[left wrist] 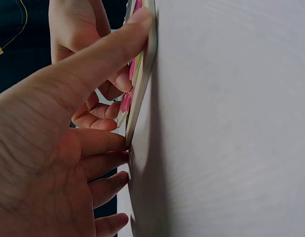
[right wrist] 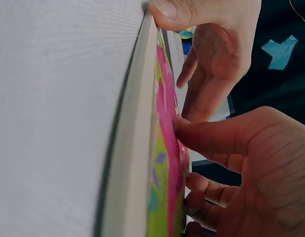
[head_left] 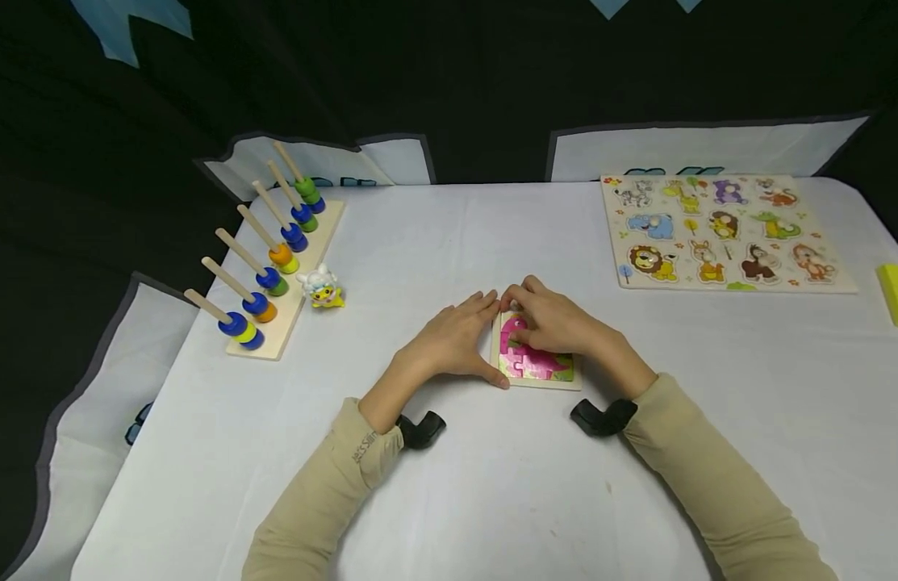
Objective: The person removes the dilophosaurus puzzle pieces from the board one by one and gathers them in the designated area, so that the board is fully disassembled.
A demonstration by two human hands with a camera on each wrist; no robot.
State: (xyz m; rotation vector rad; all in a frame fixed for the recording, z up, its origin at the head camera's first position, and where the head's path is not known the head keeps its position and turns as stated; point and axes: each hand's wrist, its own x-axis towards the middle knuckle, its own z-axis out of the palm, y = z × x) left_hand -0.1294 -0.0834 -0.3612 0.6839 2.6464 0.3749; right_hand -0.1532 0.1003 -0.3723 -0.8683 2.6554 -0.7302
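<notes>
A small jigsaw puzzle [head_left: 539,365] with a pink dinosaur picture lies in a pale wooden tray on the white table. My left hand [head_left: 452,339] steadies it with straight, spread fingers. Its thumb rests on the near left corner of the tray, and its fingertips touch the left side. Over the far left part is my right hand [head_left: 553,319], whose thumb and curled fingers pinch a pink puzzle piece [left wrist: 125,101] at that corner. The right wrist view shows the right thumb against the pink surface [right wrist: 167,118]; the fingers partly hide the piece.
A wooden peg stacker [head_left: 274,335] with coloured rings stands at the left, a small white and yellow figurine [head_left: 321,287] beside it. An animal puzzle board [head_left: 724,230] lies at the back right. A yellow block [head_left: 895,295] sits at the right edge.
</notes>
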